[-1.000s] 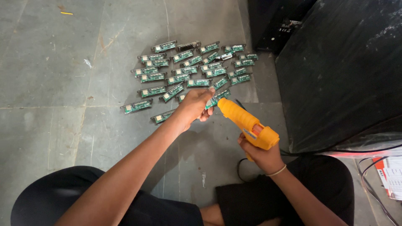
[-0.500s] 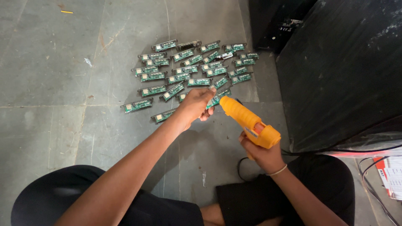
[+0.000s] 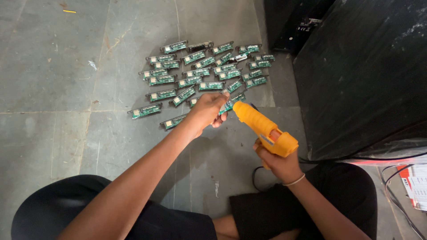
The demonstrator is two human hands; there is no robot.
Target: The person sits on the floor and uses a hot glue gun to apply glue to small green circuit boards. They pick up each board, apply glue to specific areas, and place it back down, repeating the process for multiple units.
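The left hand (image 3: pixel 207 111) is reaching forward, fingers pinching one small green circuit board (image 3: pixel 227 106) above the floor. The right hand (image 3: pixel 278 162) is gripping one orange glue gun (image 3: pixel 262 129), nozzle touching that board. Roughly thirty boards (image 3: pixel 200 71) are lying scattered on the grey stone floor (image 3: pixel 66 89).

Small green circuit boards (image 3: pixel 199 72) lie spread on the floor (image 3: pixel 53 66) in a loose cluster: roughly twenty-five of them, though some overlap and an exact count is not possible. One more green board (image 3: pixel 227 106) sits in the left hand (image 3: pixel 205 111). There is one yellow-orange glue gun (image 3: pixel 264 129), in the right hand (image 3: pixel 279 163). Two hands are in view. One large black box (image 3: pixel 369 71) stands at the right, with one smaller black unit (image 3: pixel 298 22) behind it.
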